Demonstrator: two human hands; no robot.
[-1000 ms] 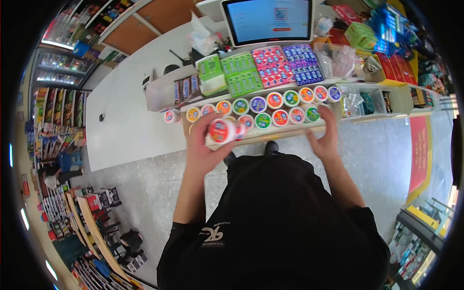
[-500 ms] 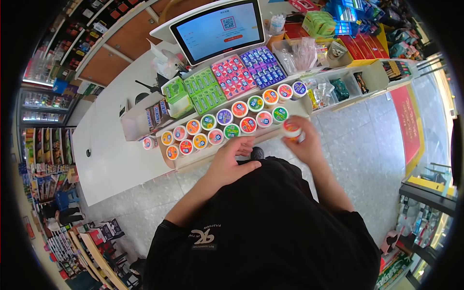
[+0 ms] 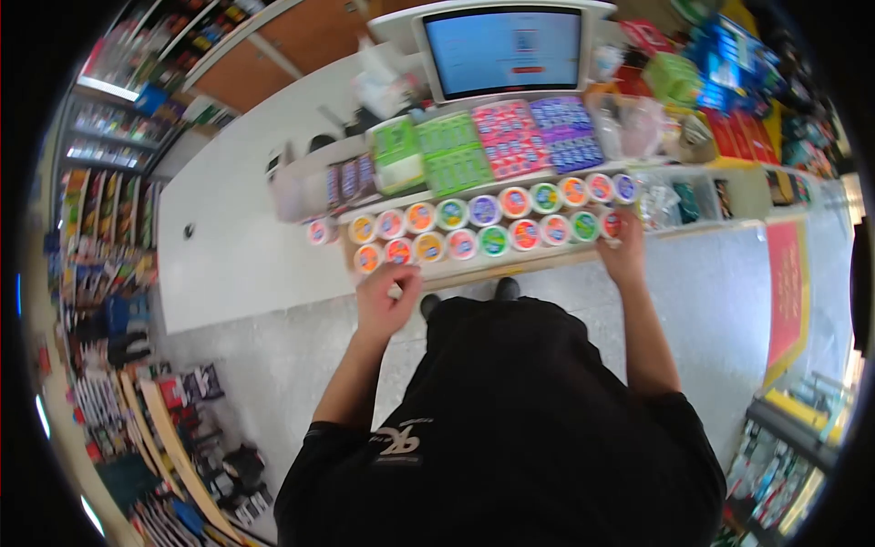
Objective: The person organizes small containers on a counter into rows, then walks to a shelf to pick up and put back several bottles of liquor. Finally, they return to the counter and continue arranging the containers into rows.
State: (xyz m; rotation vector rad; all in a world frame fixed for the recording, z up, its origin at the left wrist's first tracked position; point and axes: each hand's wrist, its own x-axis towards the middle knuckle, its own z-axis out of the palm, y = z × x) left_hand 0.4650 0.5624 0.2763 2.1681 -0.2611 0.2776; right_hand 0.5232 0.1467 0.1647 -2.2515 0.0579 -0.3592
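Two rows of small round tubs [image 3: 484,211] with coloured lids stand along the front ledge of the counter. At the right end of the front row, my right hand [image 3: 625,251] grips a red-lidded tub [image 3: 612,222], which sits in line with its neighbours. The fingers partly cover this tub. My left hand [image 3: 387,301] hovers before the left part of the front row, its fingers curled toward the thumb, with nothing visible in them. A lone tub [image 3: 321,232] stands left of the rows. Motion blur hides the lid print.
Behind the tubs are candy bars [image 3: 351,180], green packs [image 3: 453,153], pink packs [image 3: 509,139] and purple packs [image 3: 567,134]. A screen [image 3: 504,50] stands at the back. Bins of small packets [image 3: 661,202] are at the right. White counter [image 3: 237,246] extends left.
My right hand has brought the red-lidded tub from in front of the rows to the front row's right end. My left hand has moved left and curled. The view has shifted.
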